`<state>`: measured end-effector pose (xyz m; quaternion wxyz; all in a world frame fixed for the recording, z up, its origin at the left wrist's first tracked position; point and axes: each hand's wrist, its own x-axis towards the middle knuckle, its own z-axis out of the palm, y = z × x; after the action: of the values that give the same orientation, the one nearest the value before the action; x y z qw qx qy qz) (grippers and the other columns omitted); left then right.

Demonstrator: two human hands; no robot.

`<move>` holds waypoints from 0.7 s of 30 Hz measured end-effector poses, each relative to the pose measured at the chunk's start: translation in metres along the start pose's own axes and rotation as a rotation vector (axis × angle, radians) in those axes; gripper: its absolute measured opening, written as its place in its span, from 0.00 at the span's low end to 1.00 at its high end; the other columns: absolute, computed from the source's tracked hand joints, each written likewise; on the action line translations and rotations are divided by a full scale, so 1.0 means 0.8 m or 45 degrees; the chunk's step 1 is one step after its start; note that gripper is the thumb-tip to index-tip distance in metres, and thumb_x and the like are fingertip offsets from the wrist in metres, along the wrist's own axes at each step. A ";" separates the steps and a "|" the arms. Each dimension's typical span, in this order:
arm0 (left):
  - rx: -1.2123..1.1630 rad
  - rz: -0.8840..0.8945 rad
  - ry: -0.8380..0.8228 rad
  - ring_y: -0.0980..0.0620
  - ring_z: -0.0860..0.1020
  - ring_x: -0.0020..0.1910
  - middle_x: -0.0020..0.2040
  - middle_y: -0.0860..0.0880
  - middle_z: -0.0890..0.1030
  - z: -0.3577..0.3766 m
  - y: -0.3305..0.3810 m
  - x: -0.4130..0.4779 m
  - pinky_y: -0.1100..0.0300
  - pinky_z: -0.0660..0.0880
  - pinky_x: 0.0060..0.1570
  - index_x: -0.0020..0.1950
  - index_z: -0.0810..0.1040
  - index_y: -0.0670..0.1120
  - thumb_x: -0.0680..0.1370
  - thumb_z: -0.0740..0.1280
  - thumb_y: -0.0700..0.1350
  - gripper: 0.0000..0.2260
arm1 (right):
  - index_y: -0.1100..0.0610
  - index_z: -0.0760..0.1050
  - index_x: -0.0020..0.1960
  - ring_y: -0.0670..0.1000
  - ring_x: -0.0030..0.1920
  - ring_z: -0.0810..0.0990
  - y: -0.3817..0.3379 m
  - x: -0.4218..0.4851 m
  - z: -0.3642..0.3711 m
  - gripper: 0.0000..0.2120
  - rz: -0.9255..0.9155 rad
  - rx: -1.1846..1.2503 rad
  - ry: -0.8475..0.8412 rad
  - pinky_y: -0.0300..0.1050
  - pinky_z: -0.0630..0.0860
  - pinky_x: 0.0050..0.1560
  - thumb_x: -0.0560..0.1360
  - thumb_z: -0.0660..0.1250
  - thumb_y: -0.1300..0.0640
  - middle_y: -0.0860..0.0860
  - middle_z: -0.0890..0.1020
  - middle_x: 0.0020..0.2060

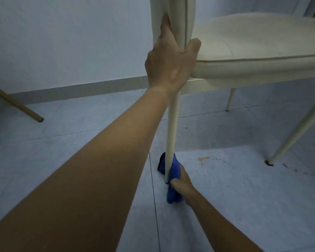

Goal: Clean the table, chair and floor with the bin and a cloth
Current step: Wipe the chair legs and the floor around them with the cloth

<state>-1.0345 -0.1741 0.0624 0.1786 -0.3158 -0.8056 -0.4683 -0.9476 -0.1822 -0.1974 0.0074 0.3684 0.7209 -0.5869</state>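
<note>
Here the cloth (172,171) wraps the foot of the chair leg (172,128), whose long axis runs upright. My right hand (182,184), nearer, pinches it against the leg; my left hand (168,64) clamps the chair (253,42) frame above.

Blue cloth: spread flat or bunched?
Bunched. The blue cloth is gathered in the right hand and wrapped around the foot of the chair leg, with a tail hanging below the hand.
</note>
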 end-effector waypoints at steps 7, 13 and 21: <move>0.002 0.044 -0.002 0.46 0.78 0.51 0.58 0.45 0.79 -0.001 -0.003 -0.001 0.51 0.77 0.51 0.76 0.58 0.46 0.75 0.60 0.55 0.31 | 0.51 0.70 0.63 0.57 0.59 0.74 -0.088 -0.019 -0.076 0.30 -0.189 0.193 -0.054 0.58 0.74 0.60 0.66 0.58 0.75 0.56 0.76 0.59; -0.010 0.030 0.020 0.44 0.78 0.50 0.58 0.45 0.79 0.002 -0.005 -0.001 0.49 0.77 0.51 0.75 0.59 0.46 0.72 0.58 0.57 0.33 | 0.49 0.72 0.56 0.52 0.50 0.78 -0.157 -0.028 -0.126 0.28 -0.584 0.467 0.044 0.46 0.78 0.44 0.63 0.58 0.73 0.54 0.80 0.50; -0.030 -0.025 -0.047 0.44 0.78 0.52 0.59 0.45 0.79 -0.004 0.001 -0.003 0.49 0.76 0.53 0.75 0.59 0.47 0.73 0.59 0.56 0.32 | 0.54 0.72 0.63 0.52 0.49 0.76 -0.031 0.009 -0.055 0.16 -0.005 0.050 0.031 0.46 0.73 0.47 0.77 0.58 0.64 0.55 0.79 0.55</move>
<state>-1.0322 -0.1772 0.0632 0.1553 -0.3187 -0.8063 -0.4735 -0.9475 -0.1422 -0.1659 -0.0099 0.3740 0.7100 -0.5966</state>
